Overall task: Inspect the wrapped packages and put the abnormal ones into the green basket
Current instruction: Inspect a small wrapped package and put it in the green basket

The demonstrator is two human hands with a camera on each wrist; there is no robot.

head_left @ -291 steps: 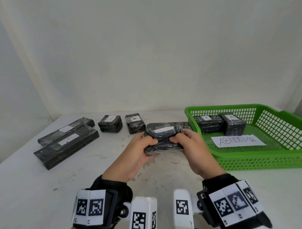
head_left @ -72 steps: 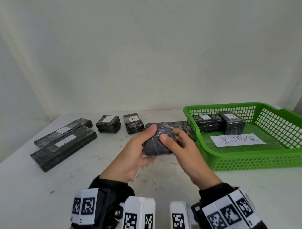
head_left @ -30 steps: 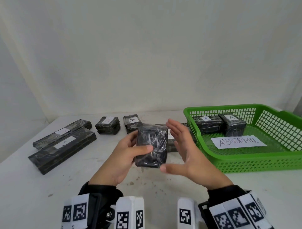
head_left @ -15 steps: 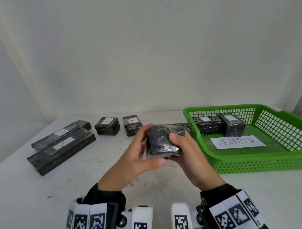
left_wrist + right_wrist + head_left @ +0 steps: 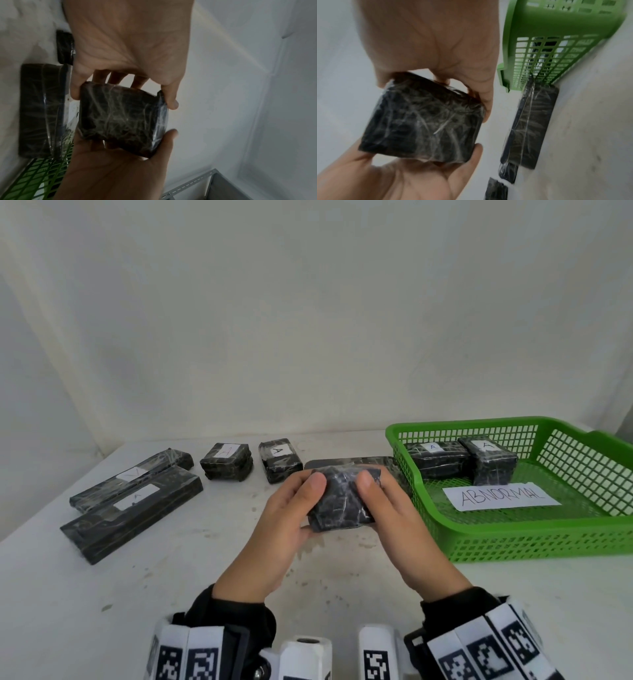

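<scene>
A small black package wrapped in clear film is held above the table between both hands. My left hand grips its left end and my right hand grips its right end, both thumbs on top. No label shows on its visible faces. In the left wrist view the package sits between my left hand above and the other hand below. In the right wrist view the package sits under my right hand. The green basket stands right, holding two packages marked A.
A flat black package lies on the table behind the hands, against the basket's left wall. Two small packages sit further back left. Two long packages lie at far left. A paper reading ABNORMAL lies in the basket.
A second ago the left hand alone held the package upright while the right hand was open beside it. The right hand has closed on it, and the package now lies flatter between both hands.
</scene>
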